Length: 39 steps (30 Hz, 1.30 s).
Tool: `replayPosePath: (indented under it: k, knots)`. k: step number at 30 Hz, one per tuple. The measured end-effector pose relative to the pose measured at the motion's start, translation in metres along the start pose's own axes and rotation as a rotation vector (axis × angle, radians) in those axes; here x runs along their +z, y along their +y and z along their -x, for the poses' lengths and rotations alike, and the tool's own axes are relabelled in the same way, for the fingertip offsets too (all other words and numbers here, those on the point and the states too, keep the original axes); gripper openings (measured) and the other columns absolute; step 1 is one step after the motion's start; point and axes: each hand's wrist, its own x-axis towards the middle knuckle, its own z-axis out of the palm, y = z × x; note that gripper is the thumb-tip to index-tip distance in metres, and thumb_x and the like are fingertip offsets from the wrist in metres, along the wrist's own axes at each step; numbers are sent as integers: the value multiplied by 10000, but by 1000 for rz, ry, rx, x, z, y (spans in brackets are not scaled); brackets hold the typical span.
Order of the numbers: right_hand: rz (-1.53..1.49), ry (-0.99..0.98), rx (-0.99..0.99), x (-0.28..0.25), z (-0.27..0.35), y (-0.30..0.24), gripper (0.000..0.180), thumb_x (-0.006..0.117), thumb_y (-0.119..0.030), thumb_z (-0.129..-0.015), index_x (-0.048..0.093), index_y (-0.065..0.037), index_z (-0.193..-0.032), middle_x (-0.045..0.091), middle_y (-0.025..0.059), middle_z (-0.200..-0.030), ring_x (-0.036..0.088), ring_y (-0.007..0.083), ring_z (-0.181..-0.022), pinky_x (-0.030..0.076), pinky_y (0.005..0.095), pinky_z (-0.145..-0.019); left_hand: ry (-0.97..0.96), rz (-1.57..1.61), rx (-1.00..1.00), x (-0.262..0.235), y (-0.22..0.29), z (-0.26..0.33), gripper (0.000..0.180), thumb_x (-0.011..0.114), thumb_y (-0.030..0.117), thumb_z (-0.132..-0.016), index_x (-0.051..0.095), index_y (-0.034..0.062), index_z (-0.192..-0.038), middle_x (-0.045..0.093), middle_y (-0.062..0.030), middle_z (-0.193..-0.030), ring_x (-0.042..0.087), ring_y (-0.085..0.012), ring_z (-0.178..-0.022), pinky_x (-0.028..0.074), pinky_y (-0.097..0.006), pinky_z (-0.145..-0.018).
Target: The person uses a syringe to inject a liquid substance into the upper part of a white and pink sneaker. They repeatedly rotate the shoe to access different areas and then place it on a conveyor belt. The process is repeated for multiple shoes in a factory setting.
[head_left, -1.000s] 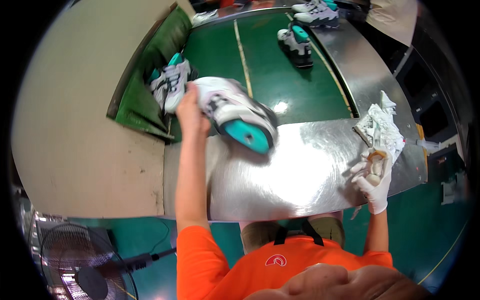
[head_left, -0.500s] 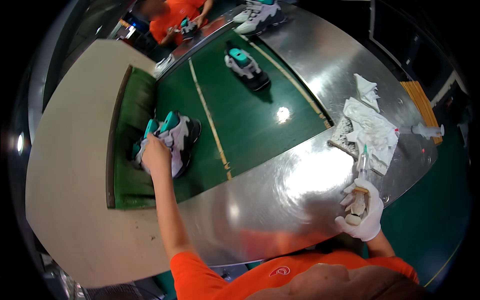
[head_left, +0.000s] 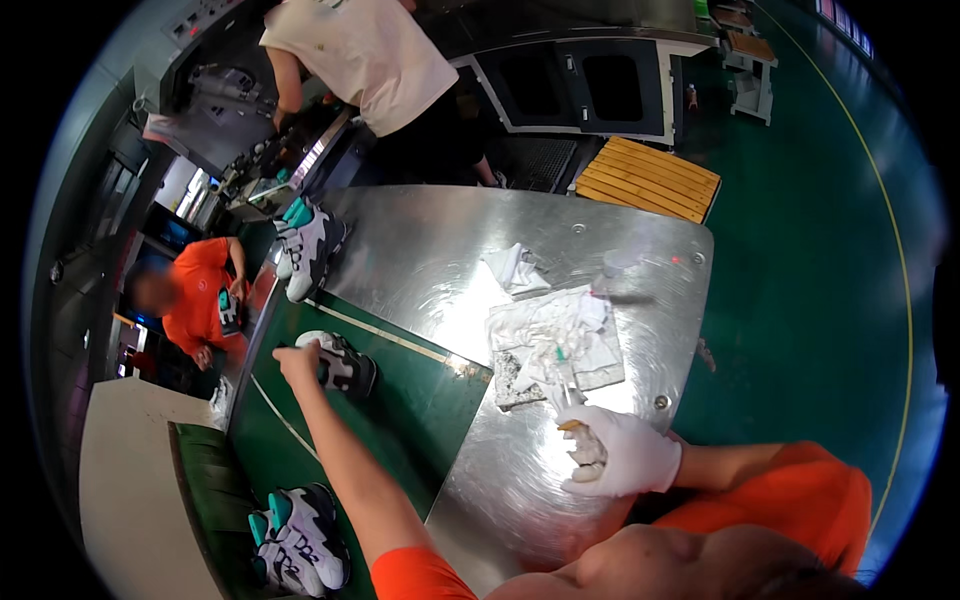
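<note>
My bare left hand (head_left: pixel 299 366) is at the collar of a white, black and grey sneaker (head_left: pixel 347 368) on the green belt; its fingers are bent onto the shoe and partly hide it. My right hand (head_left: pixel 625 455), in a white glove, is closed low over the metal table. From its fingers a clear syringe (head_left: pixel 567 385) with a green tip points toward a crumpled white cloth (head_left: pixel 550 325). A pale, rounded tool (head_left: pixel 586 458) with a tan part also lies in that grip; its kind is unclear.
A pair of sneakers (head_left: pixel 300 540) with teal linings stands near left by a green padded edge (head_left: pixel 205 475). More sneakers (head_left: pixel 308 245) stand on the metal table (head_left: pixel 430 240). Two people work beyond, one in an orange shirt (head_left: pixel 200 295). A slatted wooden platform (head_left: pixel 650 178) is behind.
The view has swung to the right. My left hand has left the pair of sneakers by the padded edge and reached the single sneaker on the belt. My right hand keeps its grip.
</note>
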Motion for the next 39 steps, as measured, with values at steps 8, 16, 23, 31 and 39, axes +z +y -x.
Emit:
replayPosePath:
  k: [8, 16, 23, 31, 39]
  knots:
    - [-121, -169, 57, 9, -9, -4, 552, 784, -245, -753, 474, -58, -1169, 612, 61, -853, 655, 208, -787, 539, 323, -715, 126, 4, 754, -58, -20, 175, 451, 716, 183, -831, 460, 50, -1178, 542, -199, -1137, 582, -471, -986, 493, -514, -800]
    - [35, -128, -329, -29, 4, -7, 647, 781, -91, -698, 481, -66, -1271, 566, 67, -958, 569, 129, -772, 510, 264, -665, 189, -191, 1271, -178, -83, 351, 362, 735, 25, -770, 552, 64, -1080, 585, -188, -1302, 580, -446, -1161, 510, -492, -931]
    - [-300, -288, 281, -43, 0, -33, 532, 729, -71, -732, 546, 22, -1223, 620, 69, -883, 602, 120, -670, 489, 249, -541, -1, -291, 1312, -213, -154, 480, 247, 686, 154, -825, 544, 150, -1027, 583, -117, -1284, 581, -461, -1173, 471, -598, -973]
    - [-1101, -603, 252, -33, 20, -58, 945, 767, -530, -623, 488, 166, -1198, 632, 213, -824, 637, 280, -560, 536, 317, -490, 84, -225, 1201, -200, -173, 512, 293, 703, 147, -796, 541, 190, -1036, 582, -32, -1255, 602, -415, -1152, 473, -590, -979]
    - [-1066, -891, 352, -17, 2, -70, 1080, 845, -563, -564, 443, 205, -1208, 633, 255, -845, 662, 301, -591, 548, 333, -452, 59, -247, 1175, -200, -172, 509, 298, 702, 155, -797, 529, 200, -1036, 581, -19, -1246, 609, -398, -1146, 473, -581, -980]
